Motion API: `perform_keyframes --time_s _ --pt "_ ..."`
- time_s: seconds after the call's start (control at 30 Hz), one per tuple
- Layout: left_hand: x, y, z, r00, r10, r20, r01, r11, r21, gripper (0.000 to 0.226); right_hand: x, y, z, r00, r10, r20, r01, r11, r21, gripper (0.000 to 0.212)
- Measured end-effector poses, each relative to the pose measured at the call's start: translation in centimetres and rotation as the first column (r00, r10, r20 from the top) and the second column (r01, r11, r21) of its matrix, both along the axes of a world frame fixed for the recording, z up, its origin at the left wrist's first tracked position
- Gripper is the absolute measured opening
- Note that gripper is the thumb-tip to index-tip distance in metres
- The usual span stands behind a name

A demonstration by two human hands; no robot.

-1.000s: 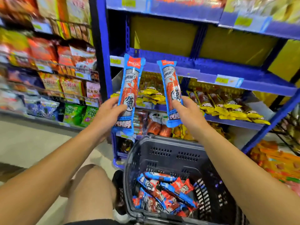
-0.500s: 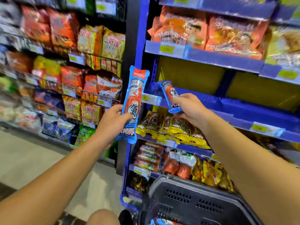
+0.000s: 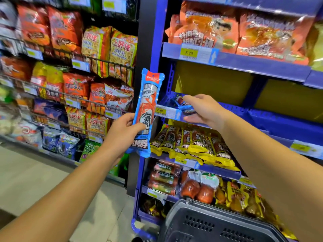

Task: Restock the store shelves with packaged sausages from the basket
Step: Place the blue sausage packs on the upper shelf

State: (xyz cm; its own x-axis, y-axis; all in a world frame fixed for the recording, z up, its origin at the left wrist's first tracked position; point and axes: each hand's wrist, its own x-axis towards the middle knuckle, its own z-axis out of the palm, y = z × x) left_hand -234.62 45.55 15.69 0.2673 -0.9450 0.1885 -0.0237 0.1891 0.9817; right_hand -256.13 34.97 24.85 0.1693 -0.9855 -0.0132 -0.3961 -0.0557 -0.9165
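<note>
Left hand [image 3: 122, 131]: fingers clamped round lower part of upright blue sausage pack [image 3: 146, 110], left of blue shelf [image 3: 262, 117]. Right hand [image 3: 204, 110]: fingers pinch second sausage pack [image 3: 183, 104] lying at shelf's left front edge. Basket [image 3: 209, 224] near, bottom right.

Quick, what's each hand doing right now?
Left hand: holding an upright blue sausage packet.
Right hand: holding a second blue sausage packet at the blue shelf.
</note>
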Motion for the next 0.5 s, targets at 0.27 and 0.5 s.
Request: perform_keyframes --time_s 0.27,0.5 --pt "0.7 0.3 -0.2 0.999 0.012 -0.040 -0.013 1.000 -0.015 0.028 -3.1 0.3 1.1 0.820 0.001 -0.573 -0.275 0.878 -0.393 0.062" --pt "1.8 1.1 -0.3 0.999 0.041 -0.028 -0.043 0.998 -0.039 0.019 -1.6 -0.9 -0.8 0.802 -0.006 -0.598 -0.337 0.822 -0.459 0.041"
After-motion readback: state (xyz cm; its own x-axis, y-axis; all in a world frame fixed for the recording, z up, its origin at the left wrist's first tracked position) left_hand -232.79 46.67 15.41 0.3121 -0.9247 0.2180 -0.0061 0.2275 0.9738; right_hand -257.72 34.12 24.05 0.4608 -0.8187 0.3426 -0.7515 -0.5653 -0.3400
